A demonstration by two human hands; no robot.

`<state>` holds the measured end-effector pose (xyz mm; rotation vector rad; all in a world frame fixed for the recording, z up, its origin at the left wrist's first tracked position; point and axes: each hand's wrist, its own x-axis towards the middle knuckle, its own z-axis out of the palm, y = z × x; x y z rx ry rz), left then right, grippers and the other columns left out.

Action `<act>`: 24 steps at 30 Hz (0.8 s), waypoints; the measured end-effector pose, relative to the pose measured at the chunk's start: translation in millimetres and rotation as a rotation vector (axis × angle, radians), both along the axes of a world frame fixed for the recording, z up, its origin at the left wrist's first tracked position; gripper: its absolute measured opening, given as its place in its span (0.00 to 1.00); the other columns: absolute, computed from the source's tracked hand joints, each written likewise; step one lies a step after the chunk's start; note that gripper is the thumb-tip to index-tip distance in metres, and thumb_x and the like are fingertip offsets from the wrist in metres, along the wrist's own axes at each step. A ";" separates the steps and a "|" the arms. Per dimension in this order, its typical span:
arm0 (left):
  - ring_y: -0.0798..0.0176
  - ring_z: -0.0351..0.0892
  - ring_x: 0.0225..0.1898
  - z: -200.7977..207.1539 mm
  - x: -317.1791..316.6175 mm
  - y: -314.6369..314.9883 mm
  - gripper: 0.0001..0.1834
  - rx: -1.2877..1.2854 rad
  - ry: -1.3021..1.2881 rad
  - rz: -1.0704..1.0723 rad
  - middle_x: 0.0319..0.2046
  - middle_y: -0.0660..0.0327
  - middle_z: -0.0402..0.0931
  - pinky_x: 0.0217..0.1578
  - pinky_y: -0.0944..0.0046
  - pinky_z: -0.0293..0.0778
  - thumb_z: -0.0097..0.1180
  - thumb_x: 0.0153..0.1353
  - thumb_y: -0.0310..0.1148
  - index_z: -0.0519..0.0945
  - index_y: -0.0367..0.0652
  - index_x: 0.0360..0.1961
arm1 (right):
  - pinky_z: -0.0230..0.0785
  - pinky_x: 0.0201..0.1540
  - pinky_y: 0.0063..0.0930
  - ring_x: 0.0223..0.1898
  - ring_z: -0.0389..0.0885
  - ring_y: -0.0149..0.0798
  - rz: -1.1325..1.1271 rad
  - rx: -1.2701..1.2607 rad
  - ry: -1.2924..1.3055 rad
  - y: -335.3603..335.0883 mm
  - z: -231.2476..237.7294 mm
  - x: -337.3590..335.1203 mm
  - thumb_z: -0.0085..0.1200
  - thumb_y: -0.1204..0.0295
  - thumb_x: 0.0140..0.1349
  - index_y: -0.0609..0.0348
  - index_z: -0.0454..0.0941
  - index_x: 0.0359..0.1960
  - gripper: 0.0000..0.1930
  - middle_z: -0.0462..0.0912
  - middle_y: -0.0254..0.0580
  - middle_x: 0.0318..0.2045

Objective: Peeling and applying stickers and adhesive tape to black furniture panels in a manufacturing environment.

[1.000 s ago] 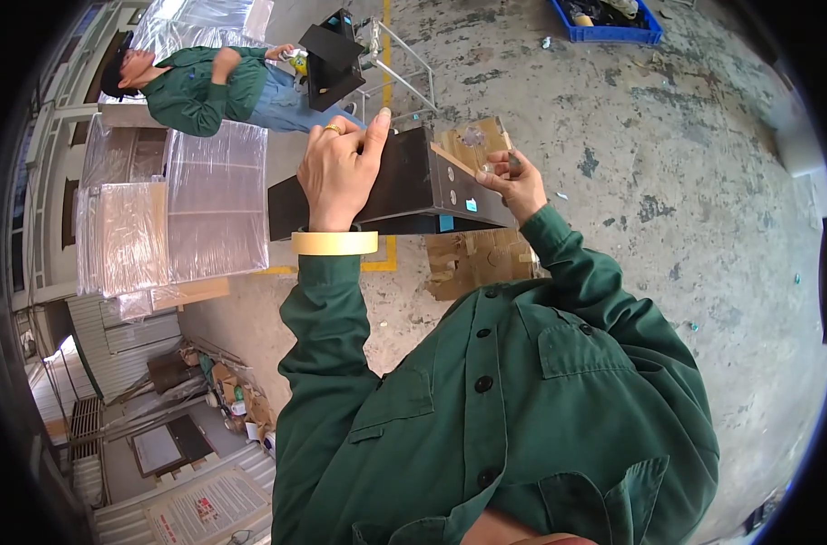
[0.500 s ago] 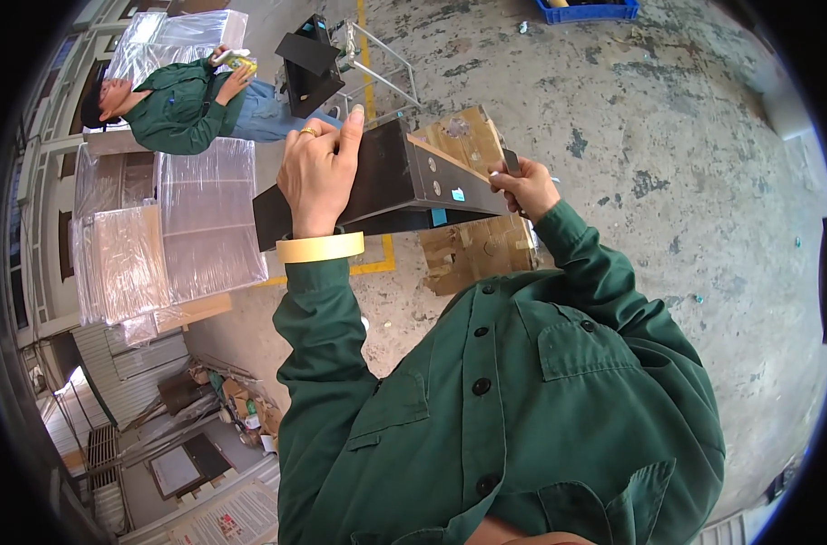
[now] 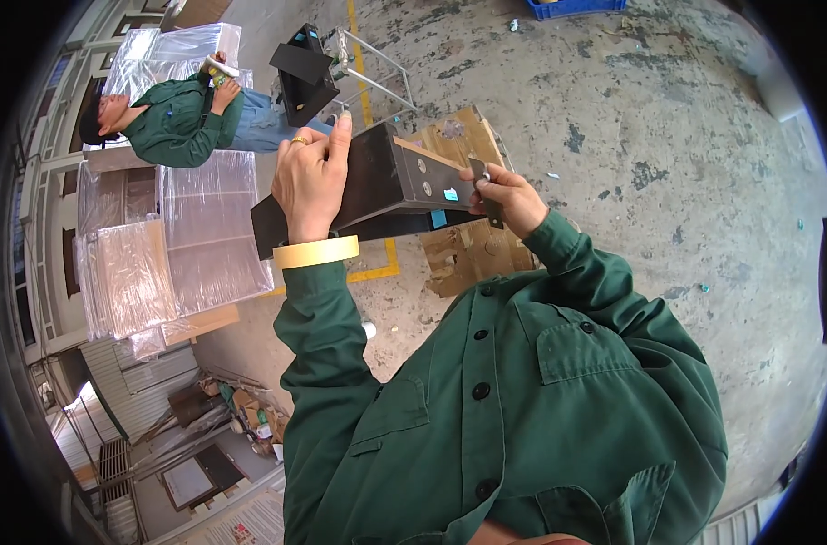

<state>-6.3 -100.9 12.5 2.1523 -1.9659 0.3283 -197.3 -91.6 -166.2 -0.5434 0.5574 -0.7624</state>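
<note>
My left hand [image 3: 310,177] is closed over the upper side of a dark panelled piece [image 3: 370,173], its fingers curled and thumb up; the fingertips are hidden. This piece is angled, with round metal-looking spots and small blue stickers on the end facing right. A roll of yellowish tape [image 3: 316,252] sits round my left wrist like a bracelet. Close to that end, my right hand [image 3: 513,198] pinches a narrow, flat dark strip-like tool [image 3: 492,204], whose exact kind I cannot make out. Whether the tool touches the piece is unclear.
Cardboard [image 3: 463,259] lies beneath the piece. Ahead, a similar dark piece [image 3: 303,77] rests by a metal frame stand [image 3: 382,73]. A co-worker [image 3: 182,118] in green stands at the left, near plastic-wrapped stacks [image 3: 209,227]. A blue crate [image 3: 577,9] is at the far edge.
My right hand has moved left, closer to the piece's end, and the dark tool now shows more fully. My left hand stays on the piece. The co-worker's hands have shifted lower.
</note>
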 end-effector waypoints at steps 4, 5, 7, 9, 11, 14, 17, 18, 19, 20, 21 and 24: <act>0.57 0.69 0.31 0.0 -0.4 0.4 0.30 0.008 -0.001 0.017 0.23 0.64 0.72 0.29 0.57 0.66 0.43 0.57 0.54 0.77 0.37 0.15 | 0.67 0.30 0.16 0.27 0.72 0.23 -0.042 -0.023 0.056 5.6 -1.7 2.5 0.48 0.76 0.58 0.60 0.74 0.40 0.09 0.77 0.33 0.31; 0.57 0.69 0.31 0.0 -0.4 0.7 0.30 0.006 -0.004 0.012 0.23 0.64 0.72 0.29 0.57 0.66 0.43 0.57 0.54 0.77 0.37 0.15 | 0.66 0.29 0.16 0.27 0.73 0.22 -0.052 0.024 0.073 6.2 -2.0 3.1 0.49 0.76 0.57 0.60 0.74 0.41 0.10 0.78 0.32 0.30; 0.56 0.69 0.31 0.4 -0.1 0.2 0.30 0.013 -0.007 0.017 0.23 0.64 0.72 0.29 0.57 0.66 0.42 0.57 0.54 0.77 0.37 0.15 | 0.64 0.26 0.15 0.26 0.73 0.21 -0.065 0.094 0.064 8.6 -1.9 10.1 0.50 0.76 0.57 0.59 0.74 0.42 0.10 0.78 0.32 0.30; 0.56 0.69 0.31 -0.2 -0.4 0.0 0.30 0.016 -0.011 0.013 0.24 0.64 0.72 0.29 0.57 0.66 0.42 0.57 0.54 0.77 0.37 0.15 | 0.63 0.26 0.15 0.26 0.72 0.21 -0.144 0.210 -0.072 12.1 -2.3 17.2 0.49 0.76 0.57 0.59 0.75 0.42 0.10 0.78 0.32 0.30; 0.56 0.69 0.31 -0.2 -0.5 -0.5 0.31 0.017 -0.013 0.019 0.24 0.64 0.71 0.30 0.57 0.66 0.41 0.58 0.55 0.77 0.37 0.15 | 0.64 0.27 0.15 0.26 0.72 0.21 -0.167 0.191 -0.041 14.6 -3.1 22.0 0.49 0.76 0.58 0.59 0.74 0.42 0.11 0.78 0.31 0.30; 0.56 0.70 0.32 -0.2 -0.6 -0.5 0.31 0.014 -0.011 0.022 0.24 0.64 0.71 0.30 0.57 0.66 0.41 0.58 0.55 0.77 0.37 0.15 | 0.65 0.29 0.17 0.27 0.73 0.23 -0.182 0.182 -0.003 16.1 -4.6 24.6 0.49 0.77 0.58 0.59 0.74 0.43 0.11 0.78 0.31 0.30; 0.56 0.70 0.32 0.1 -0.6 -0.8 0.31 0.019 -0.019 0.019 0.24 0.63 0.71 0.30 0.57 0.66 0.41 0.58 0.55 0.77 0.37 0.15 | 0.68 0.33 0.19 0.29 0.74 0.24 -0.199 0.178 0.016 16.5 -5.1 25.9 0.50 0.77 0.57 0.59 0.75 0.42 0.11 0.79 0.32 0.31; 0.56 0.70 0.32 0.0 -0.6 -0.6 0.31 0.026 -0.020 0.023 0.24 0.63 0.71 0.30 0.57 0.66 0.41 0.58 0.55 0.77 0.37 0.15 | 0.69 0.35 0.20 0.30 0.75 0.25 -0.211 0.172 0.011 16.8 -5.3 26.1 0.51 0.77 0.56 0.59 0.76 0.42 0.11 0.79 0.33 0.32; 0.56 0.69 0.32 0.0 -0.6 -0.5 0.31 0.031 -0.017 0.029 0.24 0.63 0.71 0.30 0.57 0.66 0.41 0.58 0.55 0.77 0.37 0.15 | 0.69 0.35 0.20 0.30 0.75 0.25 -0.219 0.177 0.025 17.1 -5.4 26.7 0.51 0.77 0.56 0.59 0.76 0.42 0.11 0.79 0.33 0.32; 0.56 0.69 0.32 -0.1 -0.4 -0.7 0.31 0.031 -0.015 0.030 0.23 0.63 0.71 0.30 0.57 0.66 0.41 0.58 0.55 0.76 0.37 0.14 | 0.69 0.37 0.21 0.31 0.75 0.26 -0.212 0.144 0.049 17.1 -5.7 26.8 0.51 0.77 0.56 0.59 0.76 0.42 0.11 0.79 0.33 0.32; 0.56 0.69 0.32 -0.2 -0.3 -0.8 0.31 0.038 -0.016 0.035 0.23 0.63 0.71 0.30 0.57 0.66 0.41 0.58 0.55 0.76 0.37 0.14 | 0.69 0.39 0.21 0.32 0.75 0.26 -0.204 0.112 0.073 17.5 -6.0 27.2 0.52 0.77 0.56 0.59 0.77 0.42 0.11 0.80 0.34 0.33; 0.56 0.69 0.32 -1.3 0.2 -1.4 0.31 0.016 -0.001 0.025 0.24 0.63 0.72 0.31 0.57 0.66 0.41 0.58 0.55 0.77 0.37 0.14 | 0.69 0.39 0.21 0.32 0.75 0.26 -0.263 0.021 0.034 18.2 -6.4 29.5 0.52 0.77 0.56 0.58 0.77 0.41 0.11 0.80 0.34 0.32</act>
